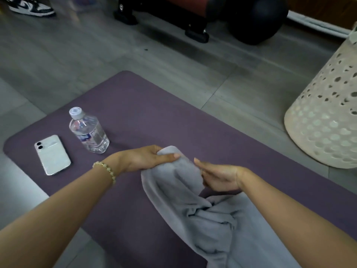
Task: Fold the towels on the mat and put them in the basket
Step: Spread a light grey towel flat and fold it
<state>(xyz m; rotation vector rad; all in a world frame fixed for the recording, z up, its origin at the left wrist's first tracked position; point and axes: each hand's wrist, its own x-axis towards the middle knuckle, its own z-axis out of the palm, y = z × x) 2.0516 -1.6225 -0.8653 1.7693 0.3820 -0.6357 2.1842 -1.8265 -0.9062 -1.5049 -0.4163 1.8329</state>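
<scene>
A crumpled grey towel [195, 209] lies on the purple mat [146, 105], running from the middle toward the lower right. My left hand [146, 158] grips the towel's far end, thumb over the cloth, lifting it a little. My right hand [218, 176] sits against the towel's right side with fingers straight, touching the cloth. The cream basket [326, 113] with round holes stands on the floor at the right, off the mat.
A clear water bottle [87, 130] stands on the mat's left part, with a white phone [52, 154] lying next to it. Black exercise equipment [195, 18] and a dark ball [257, 18] sit on the grey floor behind. A shoe [31, 5] shows top left.
</scene>
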